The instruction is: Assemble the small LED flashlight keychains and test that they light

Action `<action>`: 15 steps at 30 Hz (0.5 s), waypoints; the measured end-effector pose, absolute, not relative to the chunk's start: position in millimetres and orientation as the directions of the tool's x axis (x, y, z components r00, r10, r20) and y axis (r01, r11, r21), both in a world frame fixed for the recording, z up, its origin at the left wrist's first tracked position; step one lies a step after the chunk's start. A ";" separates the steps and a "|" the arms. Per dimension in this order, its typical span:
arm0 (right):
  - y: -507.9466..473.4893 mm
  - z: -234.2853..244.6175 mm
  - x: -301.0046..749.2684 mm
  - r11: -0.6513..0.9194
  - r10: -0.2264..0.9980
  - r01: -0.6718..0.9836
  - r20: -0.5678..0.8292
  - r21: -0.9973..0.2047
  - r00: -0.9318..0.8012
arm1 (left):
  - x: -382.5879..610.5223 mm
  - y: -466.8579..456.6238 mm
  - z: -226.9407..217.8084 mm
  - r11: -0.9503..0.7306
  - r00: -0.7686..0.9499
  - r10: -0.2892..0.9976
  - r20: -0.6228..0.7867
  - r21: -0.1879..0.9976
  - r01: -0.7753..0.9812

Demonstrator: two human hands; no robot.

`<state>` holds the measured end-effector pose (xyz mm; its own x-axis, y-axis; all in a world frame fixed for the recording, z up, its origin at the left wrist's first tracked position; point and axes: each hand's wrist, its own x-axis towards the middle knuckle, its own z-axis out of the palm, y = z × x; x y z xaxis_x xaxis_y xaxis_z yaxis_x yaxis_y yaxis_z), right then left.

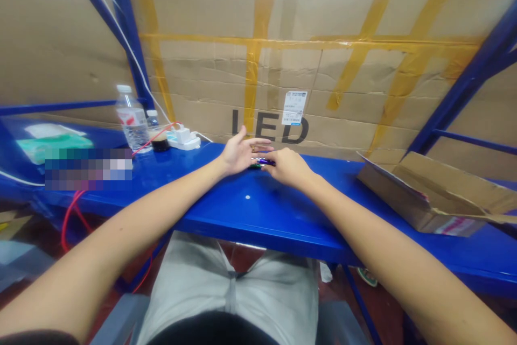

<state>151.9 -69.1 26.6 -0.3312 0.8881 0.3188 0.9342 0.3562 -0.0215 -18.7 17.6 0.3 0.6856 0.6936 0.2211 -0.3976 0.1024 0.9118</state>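
Observation:
Both hands meet over the middle of the blue shelf top [242, 221]. My left hand [238, 154] is open, thumb raised and fingers stretched toward the right, with a ring on one finger. Facing it, my right hand [291, 167] is closed, fingertips bent down around a small bunch of slim, shiny pens [264, 162]. Purple and green show on them; the right fingers cover part of the bunch, so I cannot count them. The left fingers lie just above and behind the pens, and whether they touch is not clear.
An open cardboard box [428, 199] stands at right. To the left are a water bottle [131, 119], a small dark-liquid bottle [157, 132], a white power strip [183, 139], a red cable [72, 210] and a green packet [54, 146]. A large carton [210, 81] rises behind.

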 end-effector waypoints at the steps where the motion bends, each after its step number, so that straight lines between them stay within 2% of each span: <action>1: -68.7 26.1 152.0 0.357 0.888 0.934 0.317 -0.014 -0.334 | -18.6 18.0 0.4 0.102 0.685 0.694 0.219 0.913 -0.396; 5: -66.1 23.8 153.0 0.357 0.886 0.934 0.312 0.015 -0.344 | -18.9 20.0 -0.5 0.111 0.688 0.692 0.219 0.910 -0.400; 15: -65.4 23.2 154.8 0.378 0.876 0.925 0.336 -0.029 -0.347 | -24.4 19.6 3.8 0.151 0.681 0.707 0.191 0.900 -0.410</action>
<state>154.8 -65.4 23.2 -0.3471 0.8756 0.3359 0.9255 0.3778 -0.0286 -24.4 19.6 3.8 0.6807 0.7072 0.1912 -0.4097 0.1512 0.8996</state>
